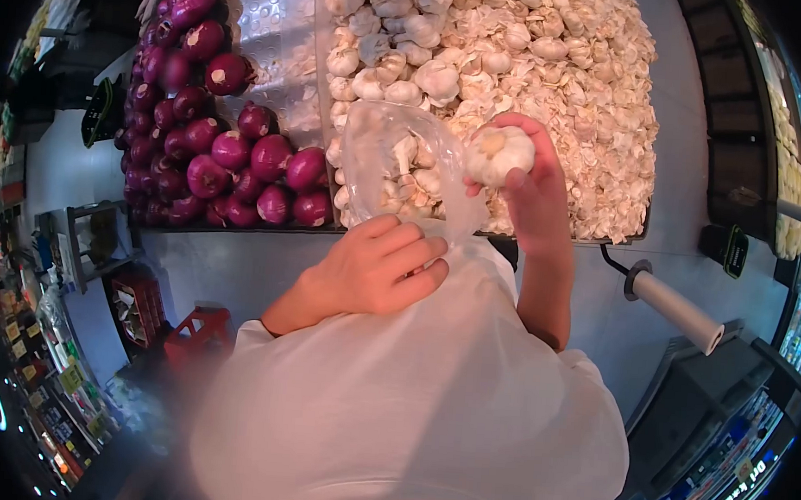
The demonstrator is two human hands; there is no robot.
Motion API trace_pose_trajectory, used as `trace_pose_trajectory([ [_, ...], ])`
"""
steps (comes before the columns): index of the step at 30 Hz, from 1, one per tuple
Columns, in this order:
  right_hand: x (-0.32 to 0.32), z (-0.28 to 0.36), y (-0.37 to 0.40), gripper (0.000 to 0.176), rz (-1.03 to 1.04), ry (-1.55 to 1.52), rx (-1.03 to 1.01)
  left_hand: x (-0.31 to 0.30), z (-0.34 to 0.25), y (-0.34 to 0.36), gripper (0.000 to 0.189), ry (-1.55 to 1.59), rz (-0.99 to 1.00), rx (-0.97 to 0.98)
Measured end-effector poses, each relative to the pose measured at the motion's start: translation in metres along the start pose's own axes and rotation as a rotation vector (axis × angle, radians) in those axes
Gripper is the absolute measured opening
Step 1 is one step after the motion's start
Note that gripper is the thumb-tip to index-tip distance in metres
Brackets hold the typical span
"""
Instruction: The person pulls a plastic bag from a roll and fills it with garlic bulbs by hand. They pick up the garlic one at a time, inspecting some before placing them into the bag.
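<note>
A whole garlic bulb (502, 157) is held in the fingers of my right hand (537, 190), raised above the front of the garlic pile (576, 123). Just left of it, a clear plastic bag (452, 175) stands with its rounded mouth open toward the pile. My left hand (385, 266) has its fingers curled at the lower edge of the bag, close to my white shirt. Garlic bulbs and loose skins show through and behind the bag. The bulb is outside the bag, to the right of its mouth.
Red onions (231, 150) fill the left part of the display, beside a bare plastic-lined strip (283, 75). A roll of plastic bags (675, 309) sticks out below the right front edge. Red crates (199, 336) stand on the floor at left.
</note>
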State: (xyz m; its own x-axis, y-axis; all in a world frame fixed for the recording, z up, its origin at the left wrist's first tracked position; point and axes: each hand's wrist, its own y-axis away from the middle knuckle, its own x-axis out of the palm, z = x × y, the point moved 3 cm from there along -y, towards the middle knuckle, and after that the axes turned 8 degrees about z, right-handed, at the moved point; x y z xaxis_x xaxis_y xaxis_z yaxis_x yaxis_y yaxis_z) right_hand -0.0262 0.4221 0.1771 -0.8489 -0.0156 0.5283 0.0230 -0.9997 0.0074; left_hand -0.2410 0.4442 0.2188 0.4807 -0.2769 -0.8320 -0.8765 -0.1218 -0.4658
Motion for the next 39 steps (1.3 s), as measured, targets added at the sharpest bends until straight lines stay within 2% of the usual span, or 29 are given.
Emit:
trace_pose_trajectory([
  [2,0.025,-0.007,0.000,0.055,0.212,0.042,0.078,0.000,0.000,0.000,0.017,-0.013,-0.025,0.017],
  [5,0.045,-0.025,-0.003,0.051,0.340,0.254,0.200,0.001,-0.001,0.003,0.017,-0.057,-0.081,0.041],
  [11,0.043,-0.055,-0.010,0.046,0.588,0.712,0.094,-0.004,-0.002,0.009,0.020,-0.096,-0.158,0.041],
  [14,0.041,-0.056,-0.004,0.042,0.539,1.012,0.154,-0.005,-0.001,0.010,0.020,-0.099,-0.172,0.046],
  [17,0.032,-0.063,-0.006,0.040,0.470,1.110,0.153,-0.003,0.000,0.011,0.021,-0.092,-0.161,0.049],
  [23,0.024,-0.068,-0.006,0.046,0.311,1.428,-0.035,-0.003,-0.001,0.013,0.021,-0.092,-0.171,0.052],
  [26,0.019,-0.067,-0.008,0.054,0.327,1.573,0.095,-0.003,0.000,0.013,0.021,-0.082,-0.178,0.054],
  [29,0.019,-0.071,-0.009,0.055,0.227,1.602,0.006,-0.002,0.001,0.012,0.020,-0.072,-0.190,0.061],
  [32,0.022,-0.064,-0.015,0.052,0.013,1.584,0.024,0.000,0.001,0.013,0.021,-0.059,-0.214,0.071],
  [39,0.003,-0.068,-0.020,0.035,-0.089,1.383,0.191,0.002,0.003,0.015,0.017,-0.070,-0.237,0.065],
])
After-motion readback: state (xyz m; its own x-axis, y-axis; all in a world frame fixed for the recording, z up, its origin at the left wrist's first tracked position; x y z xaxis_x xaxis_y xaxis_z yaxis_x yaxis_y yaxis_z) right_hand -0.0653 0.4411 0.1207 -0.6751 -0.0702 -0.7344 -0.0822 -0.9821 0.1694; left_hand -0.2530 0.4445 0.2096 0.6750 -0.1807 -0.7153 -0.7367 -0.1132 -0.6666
